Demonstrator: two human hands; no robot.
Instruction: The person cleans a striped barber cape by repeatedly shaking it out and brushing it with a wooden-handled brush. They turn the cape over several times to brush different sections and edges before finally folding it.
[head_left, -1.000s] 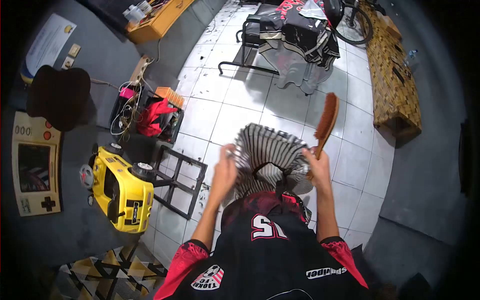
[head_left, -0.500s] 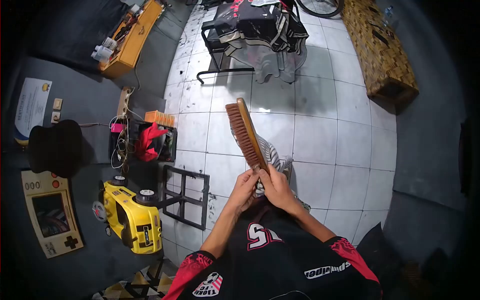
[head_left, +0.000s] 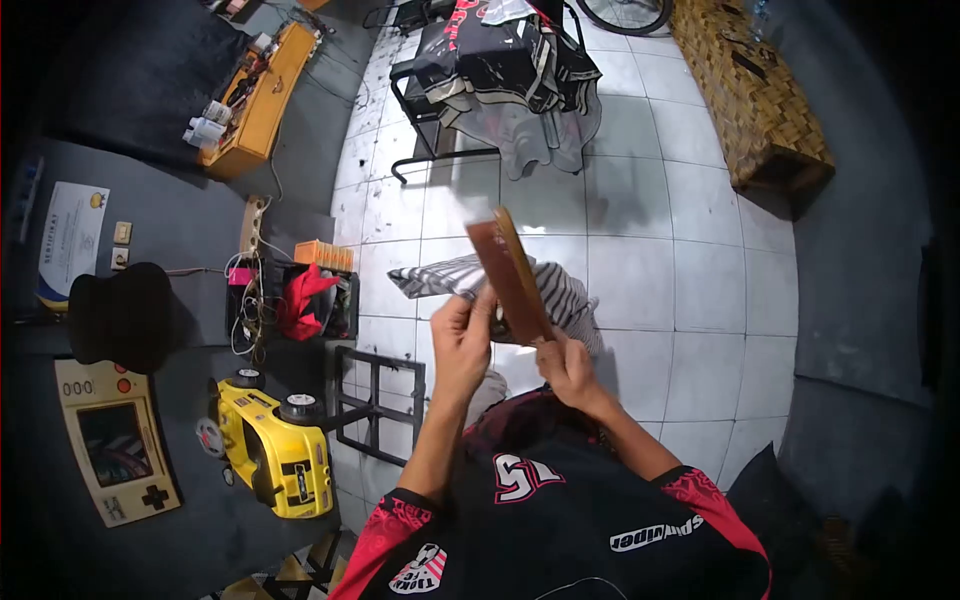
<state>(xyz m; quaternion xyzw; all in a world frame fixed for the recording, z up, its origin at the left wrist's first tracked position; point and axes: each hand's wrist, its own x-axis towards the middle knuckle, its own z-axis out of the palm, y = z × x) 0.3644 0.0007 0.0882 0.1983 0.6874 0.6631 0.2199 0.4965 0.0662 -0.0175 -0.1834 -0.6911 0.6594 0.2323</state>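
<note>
My right hand (head_left: 568, 370) is closed around the near end of a long wooden brush (head_left: 508, 280) with reddish-brown bristles. The brush tilts up and left, its bristles smeared by motion. Close to the brush's left side, my left hand (head_left: 462, 345) has its fingers curled, thumb toward the bristles; what it holds, if anything, I cannot tell. A black-and-white striped cloth (head_left: 432, 277) spreads out behind both hands and the brush, one pointed corner reaching left above my left fingers. The brush covers the cloth's middle.
A black rack draped with dark garments (head_left: 490, 60) stands ahead on the tiled floor (head_left: 690, 290). To the left are a yellow toy car (head_left: 275, 440), a black metal frame (head_left: 375, 400) and a crate with red cloth (head_left: 308, 300). A long woven box (head_left: 750, 90) lies along the right wall.
My left hand has left the brush's near end and moved up and left. The right hand still grips the brush and has shifted slightly right. The striped cloth now spreads farther left.
</note>
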